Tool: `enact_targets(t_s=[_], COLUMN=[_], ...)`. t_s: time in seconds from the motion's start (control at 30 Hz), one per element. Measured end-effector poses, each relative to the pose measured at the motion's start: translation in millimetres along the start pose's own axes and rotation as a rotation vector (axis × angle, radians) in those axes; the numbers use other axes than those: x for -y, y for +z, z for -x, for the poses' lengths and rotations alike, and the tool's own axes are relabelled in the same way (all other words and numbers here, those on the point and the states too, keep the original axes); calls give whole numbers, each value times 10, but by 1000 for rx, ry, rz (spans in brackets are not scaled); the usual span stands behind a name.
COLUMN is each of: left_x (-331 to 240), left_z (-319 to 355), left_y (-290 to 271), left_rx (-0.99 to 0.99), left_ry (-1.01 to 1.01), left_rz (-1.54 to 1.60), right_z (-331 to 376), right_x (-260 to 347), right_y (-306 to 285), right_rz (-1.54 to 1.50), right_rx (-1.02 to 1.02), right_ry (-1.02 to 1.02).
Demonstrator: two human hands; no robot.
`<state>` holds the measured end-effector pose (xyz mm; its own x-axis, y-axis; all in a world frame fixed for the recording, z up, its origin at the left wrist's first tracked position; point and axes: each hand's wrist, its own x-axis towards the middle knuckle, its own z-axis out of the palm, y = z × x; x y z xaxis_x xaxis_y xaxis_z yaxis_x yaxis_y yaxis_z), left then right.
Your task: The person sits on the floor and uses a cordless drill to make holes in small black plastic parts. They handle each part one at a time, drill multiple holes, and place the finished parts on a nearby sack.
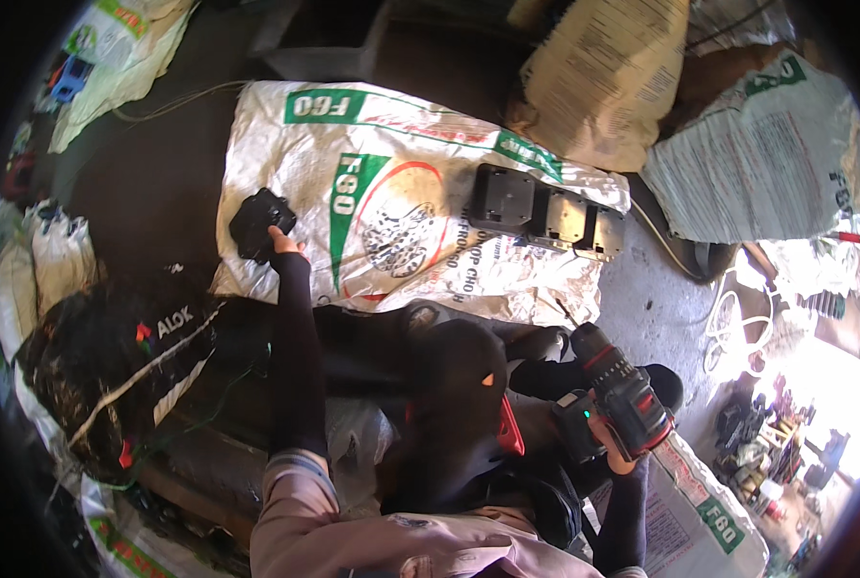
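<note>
Cordless drill [615,397], red and black, is sitting clamped in the right hand [615,453] above the lap, while the left hand [281,243] is closing fingers on a black part [259,223] on the white sack [391,173].

I wear tight black sleeves over both forearms, pale pink cuffs bunched above them, and black trousers.
</note>
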<state>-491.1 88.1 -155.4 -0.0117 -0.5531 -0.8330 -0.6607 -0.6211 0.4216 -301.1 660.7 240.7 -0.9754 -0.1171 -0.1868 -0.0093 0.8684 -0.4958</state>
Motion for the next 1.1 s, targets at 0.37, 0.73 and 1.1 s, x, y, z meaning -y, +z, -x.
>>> enact_targets(t_s=[0.37, 0.73, 1.1], left_x=[1100, 1298, 528], left_z=[2591, 3262, 3583], left_y=[2098, 2825, 1942], left_rx=[619, 333, 240], left_ry=[926, 958, 1047], left_rz=[-1309, -1484, -1442], right_z=[-114, 36, 220], right_x=[-169, -486, -444], right_y=[318, 457, 305], right_rz=[-126, -103, -212], right_rx=[-236, -178, -236], right_ry=[192, 175, 114])
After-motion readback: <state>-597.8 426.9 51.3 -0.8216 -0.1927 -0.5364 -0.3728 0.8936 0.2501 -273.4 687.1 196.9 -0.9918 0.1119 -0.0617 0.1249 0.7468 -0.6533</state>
